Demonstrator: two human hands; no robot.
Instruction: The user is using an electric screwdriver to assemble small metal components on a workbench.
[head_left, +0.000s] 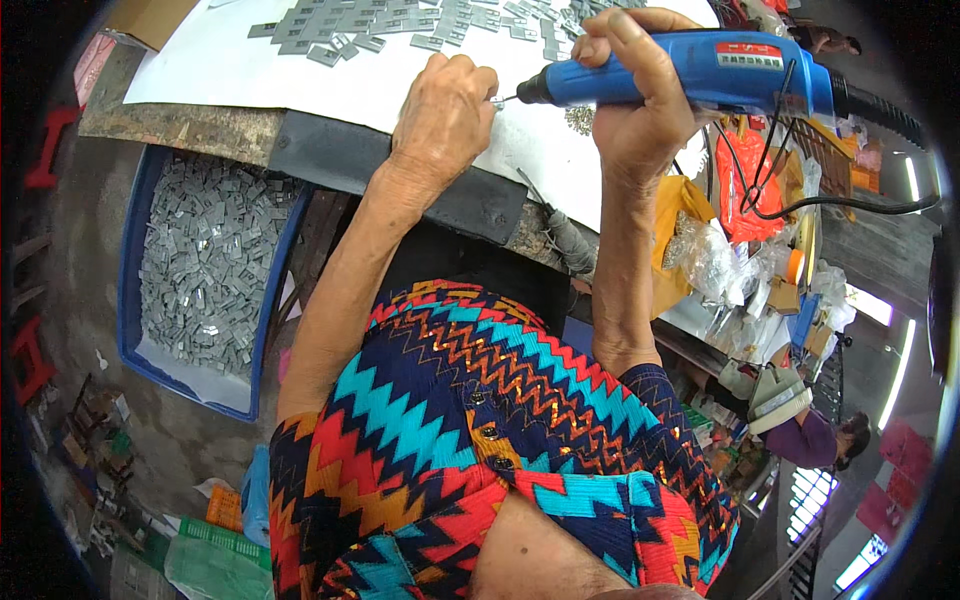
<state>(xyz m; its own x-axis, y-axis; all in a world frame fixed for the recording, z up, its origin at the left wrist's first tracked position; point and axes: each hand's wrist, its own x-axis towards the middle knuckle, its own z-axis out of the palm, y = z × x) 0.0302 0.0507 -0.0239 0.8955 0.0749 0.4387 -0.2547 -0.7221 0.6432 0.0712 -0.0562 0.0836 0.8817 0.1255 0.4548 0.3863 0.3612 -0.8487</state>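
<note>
My right hand point(645, 110) is wrapped round a blue electric screwdriver point(700, 68), held level with its black nose pointing left. The thin bit reaches a small shiny metal part point(497, 103) at the fingertips of my left hand point(445, 115). That hand is closed in a pinch, and its fingers hide most of the part. Both hands are above a white sheet point(340, 85) on the workbench. Beyond my left hand lie many flat grey metal pieces point(430, 42), set close together in rows. A small pile of screws point(580, 120) sits below the screwdriver.
A blue bin point(125, 300) full of grey metal pieces stands at the left, below the bench edge point(330, 150). Plastic bags, including a red bag point(745, 185), crowd the right side. The screwdriver's black cable point(880, 110) runs off right. Other people are in the background at right.
</note>
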